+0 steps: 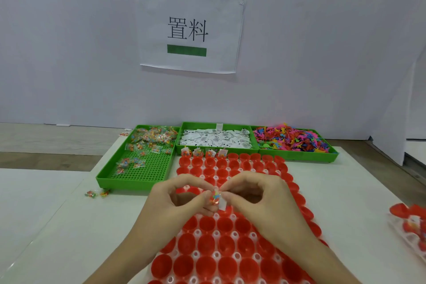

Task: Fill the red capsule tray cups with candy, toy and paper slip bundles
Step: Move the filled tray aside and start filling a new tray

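Two bare arms come up from the bottom edge and meet over the middle of the red capsule tray [230, 258]. The left hand [177, 200] and the right hand [260, 196] face each other, fingers curled, thumbs and first fingers pinching the same small bundle [216, 199] between them. The bundle has bright candy bits in clear wrap and a white paper slip hanging on its right side. It is held just above the tray, not in a cup.

The tray lies on the white surface [53, 233]. Most of its red cups look bare inside. The hands hide some cups in the middle, and the bottom rows are cut off by the picture edge. At the far row, four filled cups [204, 152] on the left each hold a bundle that sticks up.

On the right edge, another red tray [409, 221] is blurry and cut off.

Two loose candy packs [96, 193] lie on the surface near the left green tray [138, 177], which holds more candy packs [149, 140], mostly at its far end. Behind the red tray, the middle green tray [216, 151] holds white paper slips [214, 139]. The right green tray [299, 155] is piled with bright toys [292, 138]; their shapes are too small to tell.

On the wall hangs a paper sign [189, 30] with black writing and green bars.
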### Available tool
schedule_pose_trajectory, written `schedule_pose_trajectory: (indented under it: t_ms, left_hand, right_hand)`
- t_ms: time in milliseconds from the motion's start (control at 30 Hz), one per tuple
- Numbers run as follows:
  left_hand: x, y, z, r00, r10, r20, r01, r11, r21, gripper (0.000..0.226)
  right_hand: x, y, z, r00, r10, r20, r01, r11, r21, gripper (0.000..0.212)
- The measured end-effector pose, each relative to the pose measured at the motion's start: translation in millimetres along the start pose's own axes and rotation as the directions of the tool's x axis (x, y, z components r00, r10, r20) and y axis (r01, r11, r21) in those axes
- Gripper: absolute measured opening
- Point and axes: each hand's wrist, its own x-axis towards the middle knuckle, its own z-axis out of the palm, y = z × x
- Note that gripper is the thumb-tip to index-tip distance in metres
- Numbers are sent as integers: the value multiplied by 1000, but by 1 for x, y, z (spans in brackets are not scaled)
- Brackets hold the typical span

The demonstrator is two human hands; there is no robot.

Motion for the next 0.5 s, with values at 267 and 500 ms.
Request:
schedule_pose_trajectory:
  t_ms: [267, 500]
  left_hand:
    - [-3, 7, -1, 994, 106, -11, -101, 970, 222, 13]
    - [-3, 11, -4, 993, 115, -19, -109, 972, 208, 7]
  right_hand:
    - [-3, -10, -4, 997, 9, 80, -22, 987, 161, 10]
    - [5, -4, -12, 997, 36, 67, -51, 972, 228, 17]
